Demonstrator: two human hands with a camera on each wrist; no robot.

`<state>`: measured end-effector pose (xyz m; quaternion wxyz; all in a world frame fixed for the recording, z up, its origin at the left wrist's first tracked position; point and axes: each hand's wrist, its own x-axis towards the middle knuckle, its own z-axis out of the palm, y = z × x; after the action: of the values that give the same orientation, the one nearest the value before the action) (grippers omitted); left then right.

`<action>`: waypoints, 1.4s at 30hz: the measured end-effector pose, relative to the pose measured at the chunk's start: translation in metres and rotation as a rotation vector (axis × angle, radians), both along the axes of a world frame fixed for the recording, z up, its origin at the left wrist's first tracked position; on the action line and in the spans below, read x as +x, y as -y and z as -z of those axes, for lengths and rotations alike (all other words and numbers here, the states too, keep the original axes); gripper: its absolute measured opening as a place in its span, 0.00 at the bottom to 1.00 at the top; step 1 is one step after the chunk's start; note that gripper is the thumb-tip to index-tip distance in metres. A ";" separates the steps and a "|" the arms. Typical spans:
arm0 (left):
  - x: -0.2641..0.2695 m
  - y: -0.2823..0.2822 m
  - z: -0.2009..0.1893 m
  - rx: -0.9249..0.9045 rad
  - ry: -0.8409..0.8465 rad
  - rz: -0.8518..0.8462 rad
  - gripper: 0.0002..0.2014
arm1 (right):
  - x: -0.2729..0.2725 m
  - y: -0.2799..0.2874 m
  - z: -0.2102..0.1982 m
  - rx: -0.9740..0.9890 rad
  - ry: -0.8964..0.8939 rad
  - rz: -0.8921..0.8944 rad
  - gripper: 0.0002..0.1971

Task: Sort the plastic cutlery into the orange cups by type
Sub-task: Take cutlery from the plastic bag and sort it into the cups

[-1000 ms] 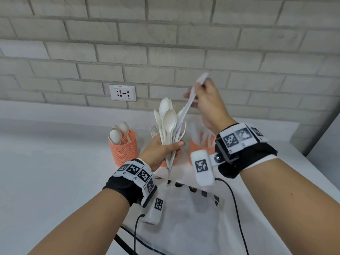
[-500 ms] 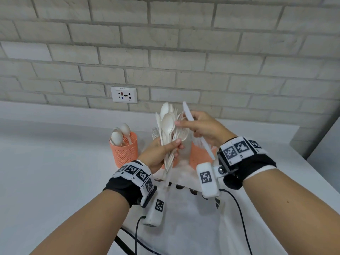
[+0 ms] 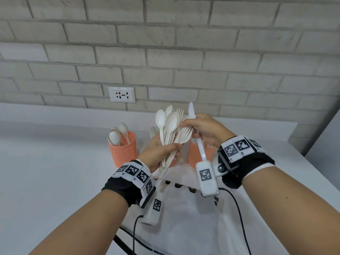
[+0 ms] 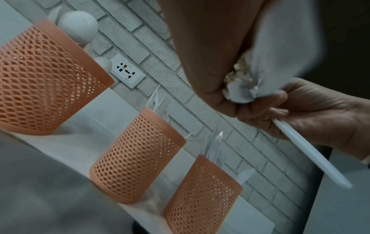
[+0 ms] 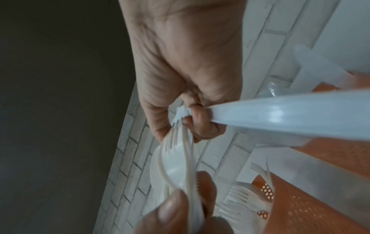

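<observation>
My left hand (image 3: 163, 150) grips a bundle of white plastic spoons and forks (image 3: 170, 129), heads up, above the counter. My right hand (image 3: 195, 126) holds a white knife (image 3: 199, 146), blade tip up, and its fingertips pinch a fork head (image 3: 184, 132) in the bundle. In the right wrist view the knife (image 5: 280, 114) runs across the palm, with fork tines (image 5: 177, 118) between the fingertips. Three orange mesh cups stand in a row: the left cup (image 4: 46, 79) holds spoons (image 3: 115, 138), the middle cup (image 4: 138, 156) holds forks, the right cup (image 4: 202, 194) holds clear cutlery.
A white bag with black print (image 3: 185, 223) lies on the white counter (image 3: 46, 181) under my forearms. Black cables (image 3: 134, 234) trail near the front edge. A brick wall with a socket (image 3: 121, 94) stands behind the cups. The counter ends at the right (image 3: 312, 181).
My right hand has come down from head height with the knife, turned it blade up, and brought its fingertips to the fork heads in the bundle. The left hand stays put.
</observation>
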<state>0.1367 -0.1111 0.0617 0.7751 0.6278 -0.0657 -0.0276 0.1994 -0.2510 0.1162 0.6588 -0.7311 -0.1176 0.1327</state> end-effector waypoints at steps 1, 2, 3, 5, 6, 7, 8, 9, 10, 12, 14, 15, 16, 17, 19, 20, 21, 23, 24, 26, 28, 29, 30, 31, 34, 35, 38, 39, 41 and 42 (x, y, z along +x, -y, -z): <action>0.000 0.000 0.000 0.014 0.017 0.007 0.16 | 0.000 0.000 0.000 0.011 -0.019 0.003 0.08; -0.001 0.001 0.000 0.032 0.032 0.008 0.18 | 0.000 0.001 0.001 0.013 -0.039 0.011 0.09; -0.002 0.001 0.001 0.056 0.042 0.002 0.20 | 0.000 0.002 0.002 0.012 -0.062 0.019 0.10; -0.002 0.002 0.001 0.089 0.045 -0.032 0.21 | 0.000 0.003 0.004 0.018 -0.098 0.036 0.09; -0.002 0.003 0.002 0.090 0.044 -0.060 0.21 | 0.001 0.003 0.005 0.027 -0.109 0.052 0.08; -0.002 0.005 0.003 0.085 0.042 -0.091 0.21 | 0.001 0.003 0.005 0.039 -0.117 0.076 0.08; -0.001 0.006 0.003 0.075 0.035 -0.116 0.20 | 0.001 0.002 0.005 0.049 -0.124 0.105 0.09; -0.001 0.008 0.004 0.061 0.024 -0.134 0.18 | 0.001 0.002 0.005 0.055 -0.130 0.132 0.09; -0.001 0.009 0.004 0.042 0.013 -0.140 0.16 | 0.000 0.001 0.004 0.062 -0.139 0.150 0.09; -0.001 0.010 0.003 0.017 -0.006 -0.127 0.10 | 0.000 0.000 0.002 0.087 -0.178 0.161 0.07; 0.000 0.008 0.002 0.021 -0.029 -0.119 0.07 | -0.001 0.001 0.002 0.131 -0.217 0.149 0.08; 0.000 0.007 0.002 0.011 -0.038 -0.120 0.08 | -0.001 0.002 0.003 0.151 -0.221 0.141 0.10; 0.001 0.005 0.002 -0.008 -0.045 -0.119 0.09 | -0.002 0.002 0.006 0.164 -0.209 0.135 0.11; 0.001 0.005 0.002 -0.024 -0.051 -0.120 0.11 | -0.002 0.002 0.008 0.171 -0.185 0.134 0.12; 0.002 0.005 0.001 -0.037 -0.062 -0.128 0.13 | -0.004 0.001 0.014 0.184 -0.113 0.139 0.13; 0.002 0.005 0.001 -0.044 -0.064 -0.132 0.14 | -0.005 0.000 0.016 0.192 -0.072 0.138 0.13; 0.002 0.006 0.001 -0.051 -0.063 -0.136 0.15 | -0.007 -0.001 0.018 0.196 -0.027 0.131 0.12; 0.004 0.006 -0.001 -0.065 -0.057 -0.143 0.15 | -0.011 -0.003 0.020 0.174 0.061 0.106 0.09; 0.004 0.006 -0.001 -0.069 -0.052 -0.147 0.15 | -0.013 -0.003 0.022 0.144 0.096 0.101 0.08; 0.005 0.007 -0.002 -0.073 -0.044 -0.158 0.15 | -0.015 -0.005 0.025 0.065 0.139 0.091 0.07; 0.005 0.008 -0.002 -0.096 -0.050 -0.165 0.16 | -0.016 -0.006 0.027 0.006 0.167 0.063 0.09; 0.005 0.008 -0.001 -0.117 -0.053 -0.166 0.16 | -0.016 -0.006 0.026 -0.015 0.178 0.050 0.10; 0.005 0.008 0.000 -0.140 -0.054 -0.164 0.16 | -0.017 -0.006 0.025 -0.030 0.187 0.042 0.10; 0.006 0.008 0.000 -0.159 -0.051 -0.163 0.16 | -0.018 -0.005 0.024 -0.040 0.190 0.034 0.11; 0.010 0.004 0.003 -0.182 -0.041 -0.194 0.13 | -0.020 -0.004 0.022 -0.066 0.177 0.015 0.13; 0.012 0.003 0.004 -0.181 -0.042 -0.212 0.10 | -0.020 -0.004 0.021 -0.085 0.175 0.028 0.13; 0.014 -0.001 0.007 -0.170 -0.011 -0.238 0.08 | -0.015 0.003 0.002 -0.107 0.209 0.146 0.13; 0.014 -0.003 0.008 -0.154 -0.002 -0.240 0.09 | -0.012 0.008 -0.009 -0.095 0.259 0.201 0.14; 0.014 -0.006 0.010 -0.116 0.010 -0.228 0.08 | -0.004 0.022 -0.032 -0.090 0.425 0.330 0.13; 0.014 -0.008 0.010 -0.097 0.015 -0.219 0.08 | 0.000 0.028 -0.041 -0.095 0.524 0.398 0.11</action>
<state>0.1507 -0.1036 0.0516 0.8023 0.5933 -0.0040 0.0650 0.1995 -0.2793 0.1569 0.5843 -0.7790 -0.1316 -0.1856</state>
